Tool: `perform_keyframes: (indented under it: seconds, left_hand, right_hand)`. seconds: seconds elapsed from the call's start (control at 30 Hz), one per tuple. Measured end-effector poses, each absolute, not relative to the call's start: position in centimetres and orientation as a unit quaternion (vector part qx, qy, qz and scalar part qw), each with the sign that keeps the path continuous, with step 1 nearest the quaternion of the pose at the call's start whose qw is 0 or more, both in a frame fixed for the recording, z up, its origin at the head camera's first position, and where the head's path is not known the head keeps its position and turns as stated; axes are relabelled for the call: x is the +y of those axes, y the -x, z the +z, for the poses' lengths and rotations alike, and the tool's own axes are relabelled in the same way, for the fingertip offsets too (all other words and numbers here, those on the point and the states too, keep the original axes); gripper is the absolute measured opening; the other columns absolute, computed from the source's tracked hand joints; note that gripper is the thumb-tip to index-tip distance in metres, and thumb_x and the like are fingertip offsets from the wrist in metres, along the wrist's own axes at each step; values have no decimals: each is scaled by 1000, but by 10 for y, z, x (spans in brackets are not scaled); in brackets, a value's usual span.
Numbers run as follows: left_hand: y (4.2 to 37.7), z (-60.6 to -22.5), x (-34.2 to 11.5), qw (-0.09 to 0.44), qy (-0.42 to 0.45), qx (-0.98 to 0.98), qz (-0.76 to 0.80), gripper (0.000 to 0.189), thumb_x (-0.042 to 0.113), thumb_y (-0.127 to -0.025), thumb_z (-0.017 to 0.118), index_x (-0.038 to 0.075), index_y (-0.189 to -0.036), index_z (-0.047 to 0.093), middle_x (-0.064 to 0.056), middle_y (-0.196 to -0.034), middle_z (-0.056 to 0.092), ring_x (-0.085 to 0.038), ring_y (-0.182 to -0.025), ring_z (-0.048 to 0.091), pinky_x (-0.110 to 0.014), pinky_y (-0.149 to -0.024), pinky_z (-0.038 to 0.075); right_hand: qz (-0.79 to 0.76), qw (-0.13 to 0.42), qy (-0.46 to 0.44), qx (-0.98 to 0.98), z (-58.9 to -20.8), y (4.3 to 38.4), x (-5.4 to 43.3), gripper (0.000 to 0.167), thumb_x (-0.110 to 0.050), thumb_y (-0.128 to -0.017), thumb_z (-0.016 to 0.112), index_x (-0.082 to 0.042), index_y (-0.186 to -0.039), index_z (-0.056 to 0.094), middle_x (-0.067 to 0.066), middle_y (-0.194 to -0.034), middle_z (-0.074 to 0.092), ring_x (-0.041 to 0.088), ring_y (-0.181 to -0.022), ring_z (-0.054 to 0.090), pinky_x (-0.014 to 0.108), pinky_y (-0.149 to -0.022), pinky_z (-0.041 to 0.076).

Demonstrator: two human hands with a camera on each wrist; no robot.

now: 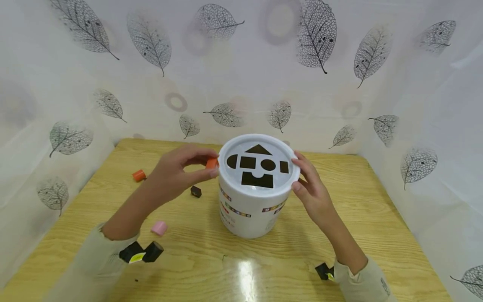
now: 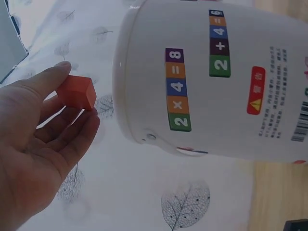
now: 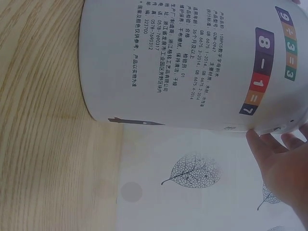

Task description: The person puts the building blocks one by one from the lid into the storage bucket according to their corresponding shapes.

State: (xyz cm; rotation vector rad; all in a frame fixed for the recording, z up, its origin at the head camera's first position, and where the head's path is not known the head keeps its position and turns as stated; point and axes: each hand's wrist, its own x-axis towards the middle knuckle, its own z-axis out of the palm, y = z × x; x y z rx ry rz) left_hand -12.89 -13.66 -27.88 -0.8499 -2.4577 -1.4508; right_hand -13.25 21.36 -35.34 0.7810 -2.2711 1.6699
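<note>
My left hand [image 1: 171,167] pinches an orange block [image 2: 77,92] between thumb and fingers. In the head view this block [image 1: 212,163] is beside the left rim of a white bucket [image 1: 245,218]. The bucket stands upright on the table, its white lid [image 1: 260,191] pierced by several shaped holes, among them a triangle, a half circle and a round one. On the opposite side, my right hand [image 1: 313,195] holds the bucket's rim with bent fingers and thumb. The right wrist view shows the thumb [image 3: 262,149] against the bucket near the lid; other fingertips are partly hidden.
Left of the bucket on the wooden table [image 1: 211,268] lie another orange block [image 1: 138,175], a black block [image 1: 196,191] and a pink block [image 1: 159,227]. A leaf-patterned white curtain [image 1: 241,84] encloses the back and sides.
</note>
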Motion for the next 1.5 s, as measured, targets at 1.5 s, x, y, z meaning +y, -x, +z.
perform_keyframes:
  seconds: [1.5]
  left_hand:
    - [190,-251,-10,-81,368,-845,-379,37,29,-93,75,12,-123,65,4,-109,69,-6,-101,65,-24,-90,53]
  right_hand:
    - [571,91,-261,-773,-352,132,214,51,-11,-106,49,-13,-156,36,0,-167,21,13,-146,34,16,-110,40]
